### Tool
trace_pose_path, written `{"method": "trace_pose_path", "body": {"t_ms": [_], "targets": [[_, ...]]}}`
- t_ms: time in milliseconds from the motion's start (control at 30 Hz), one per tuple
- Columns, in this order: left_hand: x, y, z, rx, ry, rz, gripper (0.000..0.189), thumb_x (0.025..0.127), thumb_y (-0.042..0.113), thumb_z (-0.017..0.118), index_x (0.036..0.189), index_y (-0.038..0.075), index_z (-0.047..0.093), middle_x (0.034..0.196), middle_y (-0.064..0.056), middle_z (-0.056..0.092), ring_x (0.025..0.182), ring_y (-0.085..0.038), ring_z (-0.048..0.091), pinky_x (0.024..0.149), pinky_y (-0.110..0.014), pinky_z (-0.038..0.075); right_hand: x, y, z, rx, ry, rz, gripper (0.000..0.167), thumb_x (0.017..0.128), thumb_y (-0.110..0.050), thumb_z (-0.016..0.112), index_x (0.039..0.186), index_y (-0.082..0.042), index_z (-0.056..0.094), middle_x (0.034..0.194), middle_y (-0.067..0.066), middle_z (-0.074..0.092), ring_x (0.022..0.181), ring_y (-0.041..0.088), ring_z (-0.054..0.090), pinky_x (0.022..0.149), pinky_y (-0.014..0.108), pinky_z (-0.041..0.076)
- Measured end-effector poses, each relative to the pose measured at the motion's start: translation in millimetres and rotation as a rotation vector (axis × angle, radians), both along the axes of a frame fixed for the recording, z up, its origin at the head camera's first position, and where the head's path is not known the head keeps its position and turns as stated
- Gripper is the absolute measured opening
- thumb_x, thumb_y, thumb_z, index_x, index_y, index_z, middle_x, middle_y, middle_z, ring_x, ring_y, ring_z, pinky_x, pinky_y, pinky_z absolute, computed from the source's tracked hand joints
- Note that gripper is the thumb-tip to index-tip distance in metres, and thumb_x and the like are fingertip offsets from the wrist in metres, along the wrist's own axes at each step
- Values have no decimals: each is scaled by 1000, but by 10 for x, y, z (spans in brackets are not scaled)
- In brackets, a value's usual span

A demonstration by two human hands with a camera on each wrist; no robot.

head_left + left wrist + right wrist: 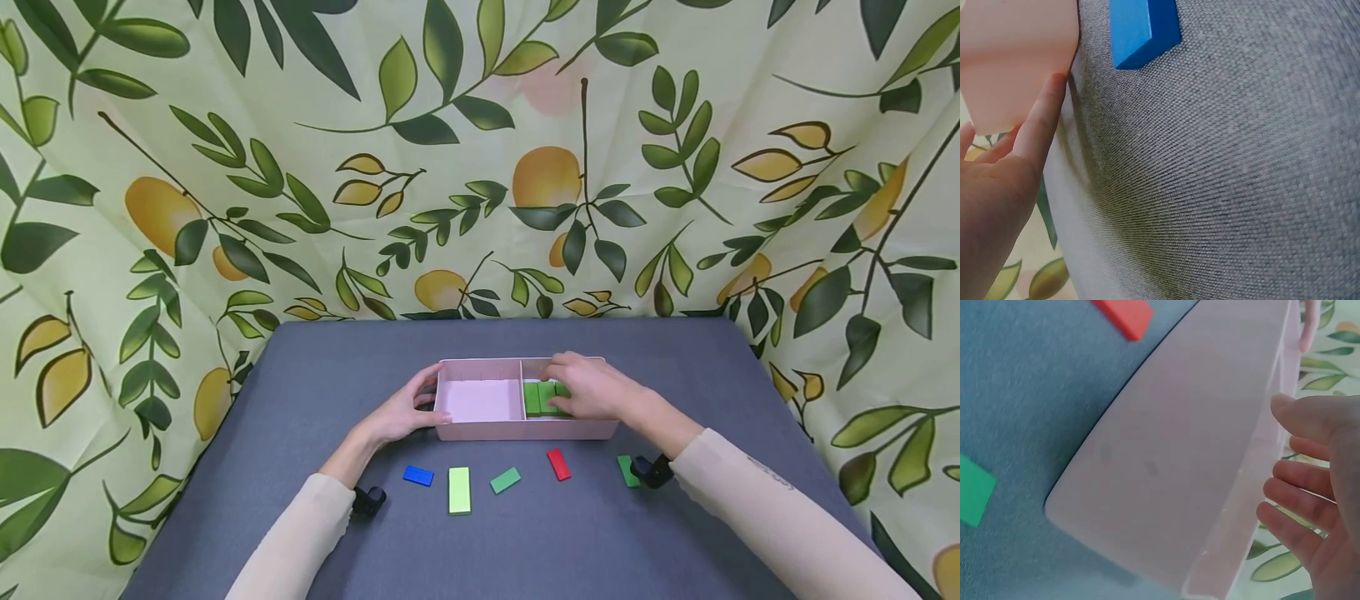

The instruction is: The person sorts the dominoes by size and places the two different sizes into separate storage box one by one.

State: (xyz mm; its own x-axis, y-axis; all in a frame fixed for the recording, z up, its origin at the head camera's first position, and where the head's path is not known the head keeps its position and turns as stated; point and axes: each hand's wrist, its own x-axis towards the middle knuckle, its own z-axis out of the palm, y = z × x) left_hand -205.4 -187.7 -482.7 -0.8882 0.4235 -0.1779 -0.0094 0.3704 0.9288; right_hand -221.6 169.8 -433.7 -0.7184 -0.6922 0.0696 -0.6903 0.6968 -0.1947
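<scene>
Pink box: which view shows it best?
Head: it frames the pink box end to end, including its divided inside, though the right hand covers part. Left wrist shows only a cropped piece of outer wall, no inside. Right wrist shows outer wall close up, also cropped, with little of the inside.

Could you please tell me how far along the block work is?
If blocks are going in, perhaps partway. Done: green blocks sit in the pink box's right compartment. In hand: the left hand grips the box; the right hand reaches into that compartment, its hold unclear. Remaining: the blue block, light green block, red block and two green blocks on the table; none shows in the left compartment.
</scene>
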Motion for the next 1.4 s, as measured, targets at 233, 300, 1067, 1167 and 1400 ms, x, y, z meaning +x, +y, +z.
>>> {"method": "trace_pose_path", "body": {"t_ms": [233, 300, 1067, 1167, 1400], "targets": [[-5, 3, -3, -5, 0, 4, 95, 89, 19, 81, 163, 22, 22, 162, -20, 27, 142, -45, 37, 110, -60, 37, 129, -76, 97, -52, 98, 89, 31, 85, -21, 82, 110, -6, 74, 104, 6, 68, 94, 20, 62, 78, 35, 56], [-4, 4, -1, -9, -1, 4, 95, 89, 20, 81, 163, 23, 22, 162, -19, 27, 142, -44, 36, 110, -60, 37, 166, -104, 121, -57, 118, 106, 31, 85, -22, 83, 110, -6, 74, 103, 6, 67, 94, 19, 62, 78, 35, 56], [5, 11, 38, -23, -3, 23, 94, 89, 18, 80, 162, 23, 22, 161, -20, 28, 142, -45, 36, 110, -62, 36, 584, -501, 258, -84, 313, 314, 26, 87, -30, 80, 105, -12, 72, 98, -2, 64, 86, 14, 60, 77, 28, 54], [4, 18, 27, -25, -6, 23, 93, 89, 18, 80, 162, 23, 23, 161, -20, 28, 142, -45, 37, 110, -62, 36, 632, -547, 258, -83, 300, 314, 27, 88, -32, 79, 106, -13, 72, 99, -3, 63, 86, 13, 60, 77, 27, 53], [4, 27, 14, -29, -1, 27, 91, 91, 13, 77, 162, 22, 22, 161, -20, 29, 141, -46, 37, 109, -62, 36, 732, -665, 211, -88, 284, 340, 29, 90, -35, 77, 107, -13, 72, 99, -3, 63, 87, 13, 59, 79, 27, 51]]}}
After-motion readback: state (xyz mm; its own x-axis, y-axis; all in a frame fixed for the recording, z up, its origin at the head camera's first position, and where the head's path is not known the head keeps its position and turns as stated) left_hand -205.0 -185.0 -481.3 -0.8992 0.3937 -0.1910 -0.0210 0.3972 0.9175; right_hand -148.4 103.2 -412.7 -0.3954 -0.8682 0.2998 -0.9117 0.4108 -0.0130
